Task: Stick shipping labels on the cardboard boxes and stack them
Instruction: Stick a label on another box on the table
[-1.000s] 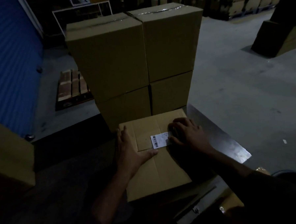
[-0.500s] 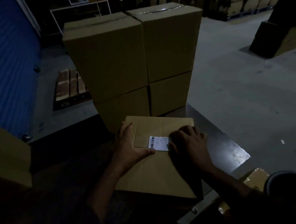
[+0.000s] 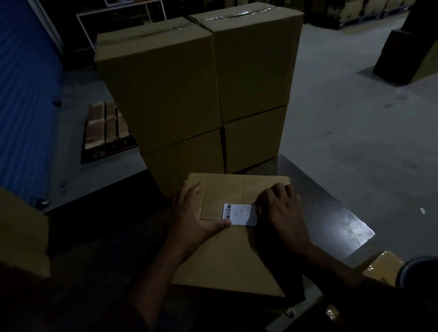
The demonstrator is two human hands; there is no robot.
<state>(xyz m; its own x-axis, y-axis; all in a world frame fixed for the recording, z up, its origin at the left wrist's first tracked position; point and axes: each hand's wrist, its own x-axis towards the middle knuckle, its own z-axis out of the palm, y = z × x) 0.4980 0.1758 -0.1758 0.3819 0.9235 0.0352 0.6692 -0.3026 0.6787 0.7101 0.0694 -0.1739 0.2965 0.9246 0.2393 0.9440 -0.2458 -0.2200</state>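
A flat cardboard box (image 3: 230,261) lies in front of me on a metal table (image 3: 343,225). A white shipping label (image 3: 239,214) with a barcode sits on the box top. My left hand (image 3: 195,218) rests flat on the box's left side, its thumb touching the label's lower left corner. My right hand (image 3: 282,213) presses with curled fingers on the label's right end and covers part of it. Behind the box stands a stack of large taped cardboard boxes (image 3: 204,90), two wide and two high.
A blue shutter door (image 3: 14,100) fills the left. A wooden pallet (image 3: 104,131) lies on the concrete floor. Another box (image 3: 13,227) sits at near left, one more (image 3: 415,56) at far right. A dark round container (image 3: 431,269) is at lower right.
The box has turned and slid a little away from me under both hands. My right hand has moved rightward along the label, uncovering more of it. The left thumb now touches the label's corner.
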